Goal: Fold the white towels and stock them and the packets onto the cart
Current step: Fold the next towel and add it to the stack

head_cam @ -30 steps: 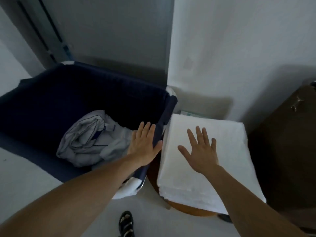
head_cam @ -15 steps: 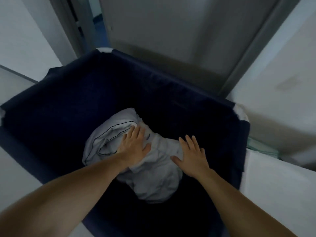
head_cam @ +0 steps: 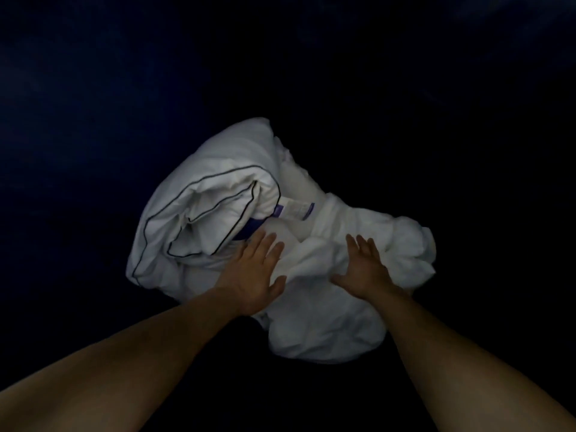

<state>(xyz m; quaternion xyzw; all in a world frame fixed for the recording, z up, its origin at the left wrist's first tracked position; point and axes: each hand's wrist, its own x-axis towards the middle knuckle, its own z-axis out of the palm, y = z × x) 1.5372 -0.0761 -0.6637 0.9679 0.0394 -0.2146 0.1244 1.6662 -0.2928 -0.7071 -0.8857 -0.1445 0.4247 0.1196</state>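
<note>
the view looked straight down into a dark blue fabric bin (head_cam: 93,88), and its walls filled almost the whole picture. the light was weak, so the lower part of the bin was nearly black.

in the middle of the bin lay white linen in two parts that touched each other. on the left side was a padded white piece (head_cam: 218,169) with thin dark piping along its edges, folded or rolled over on itself. on the right side, and nearer to the person, was a crumpled white cloth (head_cam: 330,322), loose and not folded. if it was one towel or several, i could not tell. between the two parts a small label (head_cam: 293,211) showed, white with blue ends.

both bare forearms reached in from the lower corners of the picture. the left hand (head_cam: 251,272) was over the place where the padded piece met the crumpled cloth, palm down, fingers straight and a little spread, thumb out to the side. the right hand (head_cam: 363,269) was over the crumpled cloth, also palm down with straight, slightly spread fingers. neither hand pinched or gripped anything. if the palms really pressed on the cloth or were just above it, i could not tell. the hands were near each other but apart.
</note>
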